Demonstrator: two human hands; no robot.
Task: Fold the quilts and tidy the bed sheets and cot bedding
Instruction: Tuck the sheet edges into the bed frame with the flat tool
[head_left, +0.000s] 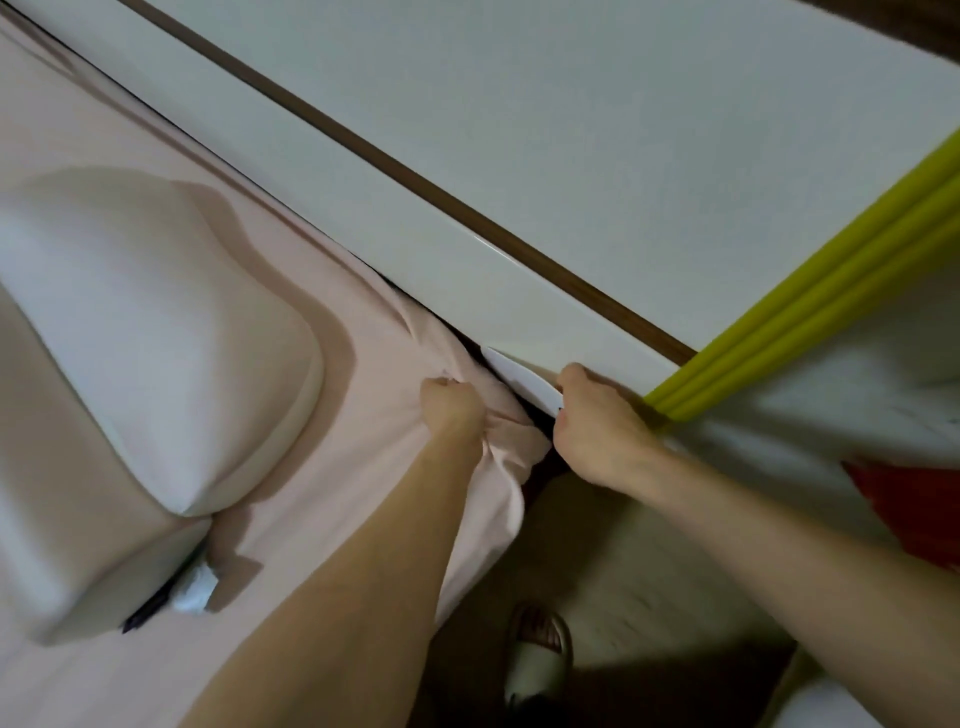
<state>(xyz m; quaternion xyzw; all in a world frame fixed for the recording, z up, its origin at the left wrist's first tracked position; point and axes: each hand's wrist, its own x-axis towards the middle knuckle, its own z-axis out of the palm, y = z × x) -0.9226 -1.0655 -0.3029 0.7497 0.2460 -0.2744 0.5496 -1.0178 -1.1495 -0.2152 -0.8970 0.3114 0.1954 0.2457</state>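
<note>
A pale pink bed sheet (332, 415) covers the mattress and bunches up at its corner beside the white headboard (519, 171). My left hand (452, 410) grips a bunch of that sheet at the corner, fingers curled into the fabric. My right hand (592, 415) sits just to the right, fingers curled over a thin white curved piece (524, 376) at the headboard's lower edge. A white pillow (156, 322) lies on the sheet to the left, and a second pillow (78, 561) lies below it.
A yellow-green padded rail (831, 291) slants across the right, with white bedding (810, 415) below it and something red (914, 504) at the right edge. A slippered foot (537, 654) stands on the dark floor. A small white and dark item (192, 592) lies beside the lower pillow.
</note>
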